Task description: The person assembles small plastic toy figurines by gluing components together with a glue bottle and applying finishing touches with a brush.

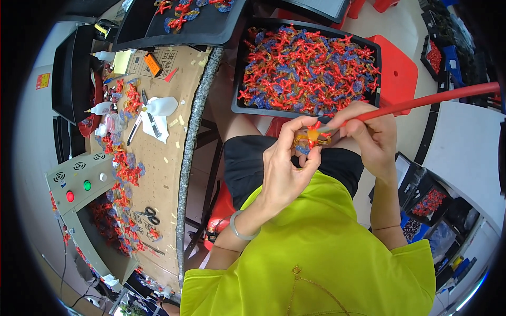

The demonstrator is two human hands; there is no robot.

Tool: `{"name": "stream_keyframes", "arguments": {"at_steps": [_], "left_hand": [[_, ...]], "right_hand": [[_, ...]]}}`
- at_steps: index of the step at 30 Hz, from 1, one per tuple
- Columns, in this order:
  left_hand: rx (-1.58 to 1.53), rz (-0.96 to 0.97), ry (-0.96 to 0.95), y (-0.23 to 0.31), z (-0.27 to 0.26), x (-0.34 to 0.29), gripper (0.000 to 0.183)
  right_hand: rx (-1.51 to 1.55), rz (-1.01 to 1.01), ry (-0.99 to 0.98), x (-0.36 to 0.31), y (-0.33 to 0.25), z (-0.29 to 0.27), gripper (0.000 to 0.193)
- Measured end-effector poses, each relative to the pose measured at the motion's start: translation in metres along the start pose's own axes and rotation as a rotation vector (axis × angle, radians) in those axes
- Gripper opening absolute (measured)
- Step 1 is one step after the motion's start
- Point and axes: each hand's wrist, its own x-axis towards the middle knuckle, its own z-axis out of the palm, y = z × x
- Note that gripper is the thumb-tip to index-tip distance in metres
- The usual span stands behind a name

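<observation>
Above my lap, my left hand [290,166] pinches a small plastic figure [312,142] between thumb and fingers. The figure has red limbs, amber loops and a translucent blue part; fingers cover some of it. My right hand [371,138] grips a long red-handled brush [421,100], whose handle runs out to the upper right. The brush's grey collar and yellowish tip meet the figure. Just beyond both hands, a black tray [240,105] is heaped with similar red, blue and amber figures.
On the left stands a cardboard-topped workbench [171,152] with scattered figures, white squeeze bottles [162,107], scissors [150,215] and an orange-black box cutter [153,64]. A grey machine [79,184] with buttons sits there. A red stool [398,73] supports the tray's right side. Bins [429,203] stand far right.
</observation>
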Motion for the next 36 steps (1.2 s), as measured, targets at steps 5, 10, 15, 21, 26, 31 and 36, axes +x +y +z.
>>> {"name": "stream_keyframes", "arguments": {"at_steps": [5,10,15,21,26,31,36], "left_hand": [[0.008,0.087,0.074,-0.008,0.000,0.001,0.043],[-0.185,0.050,0.086,-0.007,0.000,0.001,0.042],[-0.296,0.028,0.042,-0.007,0.001,0.003,0.044],[-0.544,-0.093,-0.005,-0.004,-0.003,0.003,0.045],[-0.668,-0.093,-0.083,-0.014,-0.006,0.005,0.045],[-0.635,-0.046,-0.039,-0.012,-0.003,0.006,0.046],[-0.670,0.090,0.008,-0.012,0.003,0.006,0.048]], "right_hand": [[-0.210,-0.039,0.209,0.004,-0.003,-0.006,0.010],[-0.091,-0.083,-0.031,-0.001,0.000,-0.005,0.010],[-0.160,-0.105,0.140,-0.001,-0.008,-0.006,0.011],[-0.183,-0.150,0.326,0.001,0.003,-0.012,0.015],[-0.043,0.061,0.166,0.000,0.008,-0.007,0.016],[0.339,0.284,0.194,-0.011,0.007,0.024,0.013],[0.331,0.227,0.207,-0.010,0.009,0.022,0.014]]}}
